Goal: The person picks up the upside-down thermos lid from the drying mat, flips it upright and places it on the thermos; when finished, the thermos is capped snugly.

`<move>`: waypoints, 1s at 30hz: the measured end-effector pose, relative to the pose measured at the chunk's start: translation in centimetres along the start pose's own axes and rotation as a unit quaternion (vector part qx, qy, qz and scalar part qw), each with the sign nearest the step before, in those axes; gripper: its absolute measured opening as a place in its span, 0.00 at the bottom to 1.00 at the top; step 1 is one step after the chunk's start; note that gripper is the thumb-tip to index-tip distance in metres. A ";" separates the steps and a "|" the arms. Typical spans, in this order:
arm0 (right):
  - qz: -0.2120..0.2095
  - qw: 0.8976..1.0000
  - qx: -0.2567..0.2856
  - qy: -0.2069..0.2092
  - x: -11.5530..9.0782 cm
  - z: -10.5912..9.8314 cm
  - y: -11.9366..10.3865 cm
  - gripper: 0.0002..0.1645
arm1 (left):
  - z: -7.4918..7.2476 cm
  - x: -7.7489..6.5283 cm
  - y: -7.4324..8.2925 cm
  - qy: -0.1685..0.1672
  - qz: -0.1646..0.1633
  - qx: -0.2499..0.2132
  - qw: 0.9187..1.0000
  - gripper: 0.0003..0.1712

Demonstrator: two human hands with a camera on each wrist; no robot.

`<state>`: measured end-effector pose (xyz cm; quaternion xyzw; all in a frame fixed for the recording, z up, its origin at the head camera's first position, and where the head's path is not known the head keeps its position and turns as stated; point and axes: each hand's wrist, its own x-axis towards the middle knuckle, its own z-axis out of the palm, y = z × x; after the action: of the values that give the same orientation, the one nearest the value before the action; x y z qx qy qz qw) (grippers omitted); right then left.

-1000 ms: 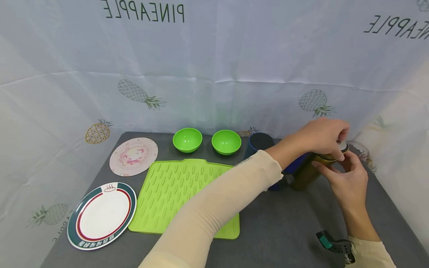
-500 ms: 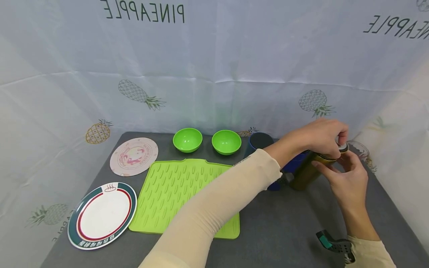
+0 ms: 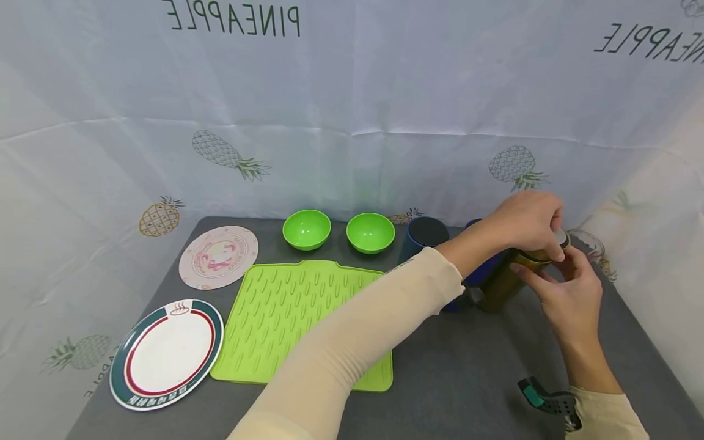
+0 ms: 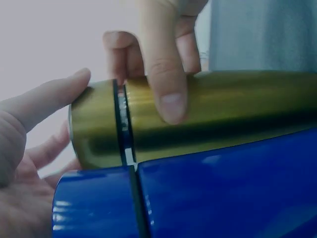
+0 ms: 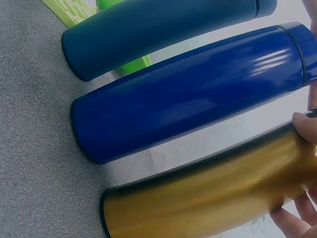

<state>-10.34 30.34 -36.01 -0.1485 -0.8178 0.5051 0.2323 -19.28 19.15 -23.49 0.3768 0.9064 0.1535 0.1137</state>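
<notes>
A gold thermos flask [image 5: 208, 183] stands on the grey table at the right end of a row of flasks. My right hand [image 3: 577, 293] grips its body just below the cap, with the thumb [image 4: 171, 99] laid along the gold side. Reaching across from the left, my left hand [image 3: 528, 223] holds the gold cap [image 4: 96, 124] between thumb and fingers. A narrow gap with a shiny ring shows between cap and body in the left wrist view. Close beside it stands a glossy blue thermos flask [image 5: 188, 94], largely covered by my left arm in the head view.
A dark teal flask [image 5: 163, 37] stands left of the blue one. Two green bowls [image 3: 306, 229] sit along the back. A lime-green ribbed mat [image 3: 297, 305] lies mid-table, partly under my left sleeve. A pink round plate [image 3: 219, 256] and a green-rimmed plate [image 3: 170, 354] are at left.
My left hand's fingers have shifted slightly about the cap. My right hand and the gold flask stay in nearly the same place.
</notes>
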 end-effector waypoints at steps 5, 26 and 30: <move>0.012 1.000 -0.008 0.000 0.1 0.0 -0.2 0.38 | -0.6 -0.1 -0.7 -0.026 0.038 -0.052 0.998 0.11; 0.021 1.000 -0.003 -0.004 0.0 -0.1 -0.3 0.38 | -0.7 -0.2 -0.9 -0.022 0.021 -0.104 0.994 0.14; 0.021 1.000 -0.004 -0.006 -0.1 -0.1 -0.3 0.39 | -0.9 -0.3 -1.2 -0.049 0.035 -0.146 0.987 0.15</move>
<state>-10.24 30.23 -35.72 -0.1637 -0.8181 0.5073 0.2159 -20.17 17.92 -23.05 0.3949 0.8536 0.2699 0.2063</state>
